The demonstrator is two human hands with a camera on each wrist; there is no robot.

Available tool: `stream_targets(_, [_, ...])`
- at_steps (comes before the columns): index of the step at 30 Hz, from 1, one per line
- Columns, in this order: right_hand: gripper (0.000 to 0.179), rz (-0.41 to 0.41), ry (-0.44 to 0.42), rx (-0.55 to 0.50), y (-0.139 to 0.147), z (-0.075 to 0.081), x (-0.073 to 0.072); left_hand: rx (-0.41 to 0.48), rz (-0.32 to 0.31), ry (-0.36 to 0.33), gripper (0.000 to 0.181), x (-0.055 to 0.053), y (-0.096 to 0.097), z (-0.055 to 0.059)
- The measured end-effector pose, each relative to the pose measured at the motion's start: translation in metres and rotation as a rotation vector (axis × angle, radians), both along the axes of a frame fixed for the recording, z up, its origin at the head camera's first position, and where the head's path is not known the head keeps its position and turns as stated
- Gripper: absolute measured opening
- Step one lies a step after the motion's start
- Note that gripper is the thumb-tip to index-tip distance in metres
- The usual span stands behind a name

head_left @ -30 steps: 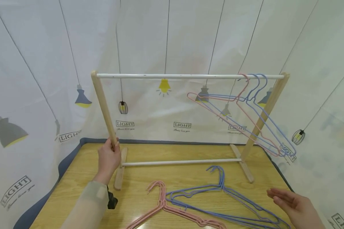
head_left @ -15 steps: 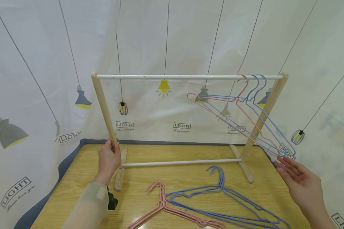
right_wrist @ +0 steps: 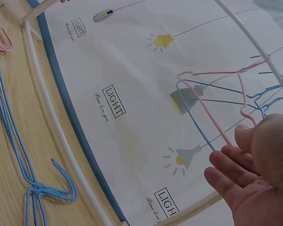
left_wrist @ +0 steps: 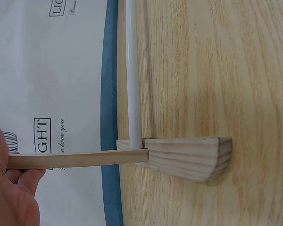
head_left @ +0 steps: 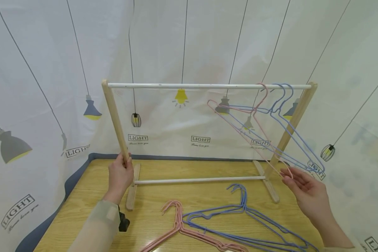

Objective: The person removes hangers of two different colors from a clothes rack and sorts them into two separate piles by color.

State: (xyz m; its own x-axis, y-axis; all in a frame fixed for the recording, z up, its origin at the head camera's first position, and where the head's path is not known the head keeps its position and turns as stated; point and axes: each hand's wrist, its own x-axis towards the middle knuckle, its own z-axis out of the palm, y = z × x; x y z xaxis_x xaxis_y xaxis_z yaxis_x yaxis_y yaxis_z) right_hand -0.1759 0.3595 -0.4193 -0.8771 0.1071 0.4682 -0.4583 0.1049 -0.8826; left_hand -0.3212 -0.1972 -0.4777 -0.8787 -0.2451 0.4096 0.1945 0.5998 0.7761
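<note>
My left hand [head_left: 120, 176] grips the left wooden post [head_left: 115, 119] of a small clothes rack; in the left wrist view, fingers [left_wrist: 32, 179] show behind that post. On the rack's white top bar [head_left: 182, 86] hang a pink hanger [head_left: 266, 93] and two blue hangers [head_left: 292, 93], near the right end. My right hand [head_left: 312, 196] pinches the pink hanger's near lower corner between thumb and fingers. That hanger still hooks over the bar, slightly left of the blue pair. Part of its corner is hidden by the hand in the right wrist view.
Several pink hangers [head_left: 178, 220] lie stacked on the wooden table [head_left: 91, 196], with several blue hangers [head_left: 244, 200] beside them on the right. The rack's lower white bar [head_left: 198, 180] joins its wooden feet [head_left: 130, 197]. A patterned curtain [head_left: 163, 45] stands behind.
My right hand has reached up, taken the pink hanger's near corner and moved it left, away from the blue hangers. The pink hook has slid a little left; my left hand stays put.
</note>
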Motion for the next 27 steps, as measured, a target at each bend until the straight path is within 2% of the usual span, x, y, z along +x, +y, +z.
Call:
stream_targets(4, [0.039, 0.032, 0.074, 0.04, -0.01, 0.002, -0.005, 0.003, -0.001, -0.006, 0.028, 0.0, 0.0, 0.0])
stream_targets(9, [0.035, 0.044, 0.145, 0.022, -0.018, 0.008, -0.009, 0.005, 0.002, -0.008, 0.028, 0.0, 0.001, 0.001])
stream_targets(19, [0.034, -0.139, 0.126, -0.193, -0.03, 0.02, -0.008, 0.008, 0.003, -0.005, 0.028, 0.001, 0.001, 0.002])
stream_targets(23, [0.032, -0.158, 0.21, -0.245, -0.032, 0.025, -0.008, 0.002, 0.003, -0.009, 0.028, 0.001, 0.0, 0.002])
stream_targets(27, [0.031, -0.18, 0.28, -0.253, -0.034, 0.033, -0.006, 0.003, 0.001, -0.013, 0.028, 0.001, 0.0, 0.002])
